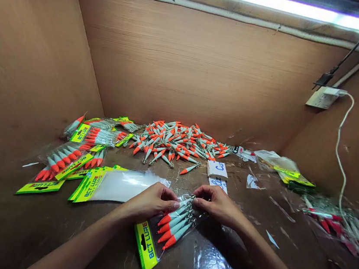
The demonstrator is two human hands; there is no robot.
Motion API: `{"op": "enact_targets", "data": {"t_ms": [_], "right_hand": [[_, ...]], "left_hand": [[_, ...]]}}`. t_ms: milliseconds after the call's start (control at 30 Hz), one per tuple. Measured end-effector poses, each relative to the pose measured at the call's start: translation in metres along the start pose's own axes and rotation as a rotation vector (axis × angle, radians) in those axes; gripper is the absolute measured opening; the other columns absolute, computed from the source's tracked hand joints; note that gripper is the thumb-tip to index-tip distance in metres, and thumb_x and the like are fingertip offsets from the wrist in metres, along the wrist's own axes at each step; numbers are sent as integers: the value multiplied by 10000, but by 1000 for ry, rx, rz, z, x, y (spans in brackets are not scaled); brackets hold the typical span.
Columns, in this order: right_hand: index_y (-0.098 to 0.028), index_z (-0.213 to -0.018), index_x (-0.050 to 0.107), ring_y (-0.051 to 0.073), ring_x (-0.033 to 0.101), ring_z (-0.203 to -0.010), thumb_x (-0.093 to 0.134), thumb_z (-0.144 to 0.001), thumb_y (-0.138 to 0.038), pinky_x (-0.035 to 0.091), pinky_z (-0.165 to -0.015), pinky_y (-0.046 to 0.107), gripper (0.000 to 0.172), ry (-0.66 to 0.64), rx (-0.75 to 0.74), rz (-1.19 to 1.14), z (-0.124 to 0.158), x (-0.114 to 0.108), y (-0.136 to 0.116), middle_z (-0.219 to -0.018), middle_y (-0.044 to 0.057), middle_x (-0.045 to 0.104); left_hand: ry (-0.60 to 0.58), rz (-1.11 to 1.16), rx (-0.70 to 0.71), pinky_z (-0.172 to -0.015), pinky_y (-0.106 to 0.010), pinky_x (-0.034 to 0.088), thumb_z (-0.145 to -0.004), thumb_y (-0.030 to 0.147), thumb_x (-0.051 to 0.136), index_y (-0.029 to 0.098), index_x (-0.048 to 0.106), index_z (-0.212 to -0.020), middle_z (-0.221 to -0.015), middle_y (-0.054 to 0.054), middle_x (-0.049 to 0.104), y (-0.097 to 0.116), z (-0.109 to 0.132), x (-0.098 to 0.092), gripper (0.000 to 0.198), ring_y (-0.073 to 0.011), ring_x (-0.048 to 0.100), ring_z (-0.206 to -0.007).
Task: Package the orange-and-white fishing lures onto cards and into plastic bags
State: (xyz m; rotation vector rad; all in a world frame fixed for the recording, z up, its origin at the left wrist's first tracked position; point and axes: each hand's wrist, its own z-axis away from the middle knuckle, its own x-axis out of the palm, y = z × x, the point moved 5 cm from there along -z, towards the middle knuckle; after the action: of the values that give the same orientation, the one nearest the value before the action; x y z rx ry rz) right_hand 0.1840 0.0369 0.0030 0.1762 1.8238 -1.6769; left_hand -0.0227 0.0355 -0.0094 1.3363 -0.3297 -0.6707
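Observation:
A clear bag of fishing lures [174, 226] lies at a slant on the table before me. Several orange-and-white lures sit side by side in it, their hooks toward the far end. Its yellow-green header card [146, 247], marked "BCT LURE", points toward me. My left hand [157, 198] is closed, thumb and fingers pinching the bag's far left edge. At the hook end my right hand [213, 203] is closed too, its thumb and forefinger pinching the bag's far right corner. Whether the bag's end is folded cannot be made out.
Loose lures [178, 143] are heaped at the back. Filled packets [65, 162] pile up at left, beside a stack of flat empty bags [127, 185]. A white block [217, 170] stands beyond my right hand. More bagged lures [345, 227] and a hanging white cable [339, 136] are at right.

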Motion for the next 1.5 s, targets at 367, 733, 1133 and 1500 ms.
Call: {"op": "enact_targets", "data": {"t_ms": [367, 733, 1133, 1500], "right_hand": [[-177, -937, 687, 151, 627, -625, 657, -816, -345, 441, -555, 235, 209, -28, 112, -164, -3, 6, 22, -717, 15, 700], [-170, -921, 744, 134, 579, -611, 638, -826, -346, 403, -536, 216, 226, -84, 76, -43, 0, 8, 8, -725, 20, 701], [-177, -990, 766, 117, 497, -622, 583, -879, -341, 357, -569, 215, 270, -124, 13, -16, 2, 7, -4, -731, -2, 670], [-136, -926, 762, 104, 425, -565, 548, -917, -505, 298, -526, 223, 426, -129, -22, -71, 4, 11, -11, -658, -4, 601]], "left_hand": [[-46, 80, -13, -477, -192, 263, -787, 445, 739, 98, 717, -933, -669, 18, 568, -2, -1, 2, 377, -71, 382, -526], [21, 45, -16, -500, -196, 294, -761, 457, 763, 113, 732, -1079, -622, 28, 594, 4, 0, 3, 469, -87, 417, -534], [33, 75, -20, -479, -198, 262, -761, 404, 770, 99, 689, -1122, -607, 20, 606, 0, 0, 7, 480, -81, 400, -503], [91, 66, -28, -450, -187, 250, -724, 372, 794, 110, 649, -1154, -653, 6, 674, 2, 5, 9, 524, -72, 413, -469]]}}
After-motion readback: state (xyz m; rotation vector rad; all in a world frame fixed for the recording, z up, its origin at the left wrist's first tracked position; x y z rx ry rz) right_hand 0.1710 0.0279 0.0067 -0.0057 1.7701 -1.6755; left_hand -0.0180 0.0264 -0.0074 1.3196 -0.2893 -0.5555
